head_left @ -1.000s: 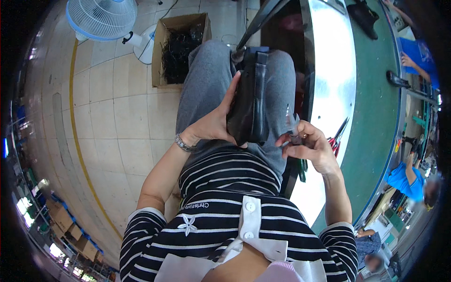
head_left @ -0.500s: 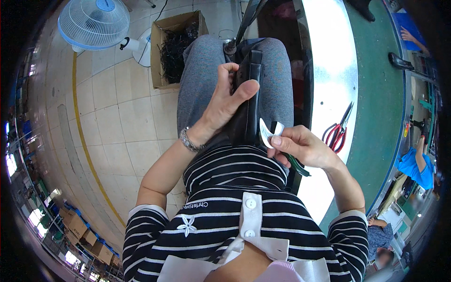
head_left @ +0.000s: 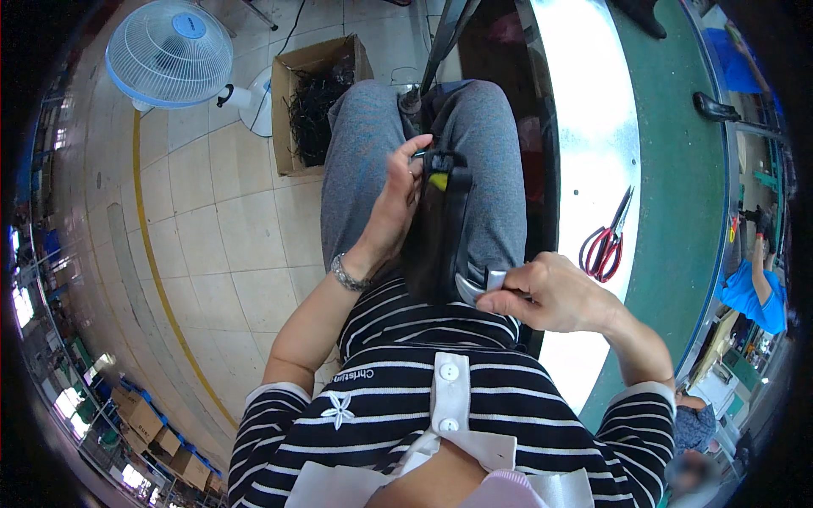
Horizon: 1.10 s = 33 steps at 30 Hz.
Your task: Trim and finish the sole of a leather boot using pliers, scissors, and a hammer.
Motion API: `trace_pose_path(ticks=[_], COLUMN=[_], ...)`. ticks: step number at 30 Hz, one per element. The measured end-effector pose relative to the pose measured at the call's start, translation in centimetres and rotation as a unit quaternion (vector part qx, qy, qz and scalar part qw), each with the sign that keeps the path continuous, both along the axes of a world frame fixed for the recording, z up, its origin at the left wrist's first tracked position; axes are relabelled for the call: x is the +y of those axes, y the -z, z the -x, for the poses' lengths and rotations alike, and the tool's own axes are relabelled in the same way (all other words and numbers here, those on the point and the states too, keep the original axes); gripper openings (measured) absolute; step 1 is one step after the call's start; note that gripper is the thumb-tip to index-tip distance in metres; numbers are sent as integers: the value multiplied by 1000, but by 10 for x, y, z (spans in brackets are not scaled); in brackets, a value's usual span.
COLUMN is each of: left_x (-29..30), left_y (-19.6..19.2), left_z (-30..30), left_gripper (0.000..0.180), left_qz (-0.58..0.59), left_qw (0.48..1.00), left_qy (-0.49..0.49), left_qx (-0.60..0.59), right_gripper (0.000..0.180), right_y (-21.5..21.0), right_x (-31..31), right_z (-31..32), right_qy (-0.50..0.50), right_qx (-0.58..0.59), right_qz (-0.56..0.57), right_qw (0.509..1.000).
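A black leather shoe (head_left: 436,245) rests upright along my lap, slightly blurred, with a yellow-green patch in the opening at its far end. My left hand (head_left: 396,199) grips its left side, with some fingertips out of sight. At the shoe's near right edge, my right hand (head_left: 550,295) is closed on a hand tool with a curved silver blade (head_left: 468,290). The blade touches or nearly touches the shoe; I cannot tell which. The tool's handle is hidden in my palm.
Red-handled scissors (head_left: 606,254) lie on the white bench (head_left: 597,127) at my right. Beyond it runs a green surface (head_left: 677,229) bearing another black shoe (head_left: 716,107). A cardboard box (head_left: 296,159) of black scraps and a fan (head_left: 169,55) stand on the floor at left.
The shoe has been turned and drawn nearer, so its opening now shows. My left thumb has left its top. My right hand has brought the curved blade to the shoe's near edge.
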<state>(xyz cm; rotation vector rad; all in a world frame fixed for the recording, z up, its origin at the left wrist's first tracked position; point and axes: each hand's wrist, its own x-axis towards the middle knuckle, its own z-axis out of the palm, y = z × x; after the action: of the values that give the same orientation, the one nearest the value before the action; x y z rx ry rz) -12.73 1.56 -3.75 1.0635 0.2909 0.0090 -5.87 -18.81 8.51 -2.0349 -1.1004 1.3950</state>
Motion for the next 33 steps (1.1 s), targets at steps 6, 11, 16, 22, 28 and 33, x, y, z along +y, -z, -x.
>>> trace_pose_path(ticks=[6, 11, 16, 22, 28, 33], left_x=[-22, -18, -16, -3, -12, -4], left_y=[43, 8, -17, -21, -33, -26], left_z=[2, -2, -19, -60, -76, -69], left_gripper=[96, 97, 97, 99, 77, 55], left_qz=[36, 6, -21, 340, 500, 313], left_qw=[982, 982, 976, 900, 805, 946], left_qy=[114, 171, 207, 271, 297, 21], left_qx=[145, 84, 68, -37, -116, 80], right_gripper=[50, 29, 48, 83, 86, 71], right_y=[29, 88, 118, 66, 51, 57], right_x=[-44, -103, -139, -59, -40, -54], right_z=[-9, -40, -48, -35, -27, -5], right_qy=[369, 359, 283, 147, 160, 421], right_qx=[106, -311, -471, -306, -96, 122], right_qz=[44, 183, 249, -168, -242, -243], right_qw=[922, 861, 798, 925, 952, 865])
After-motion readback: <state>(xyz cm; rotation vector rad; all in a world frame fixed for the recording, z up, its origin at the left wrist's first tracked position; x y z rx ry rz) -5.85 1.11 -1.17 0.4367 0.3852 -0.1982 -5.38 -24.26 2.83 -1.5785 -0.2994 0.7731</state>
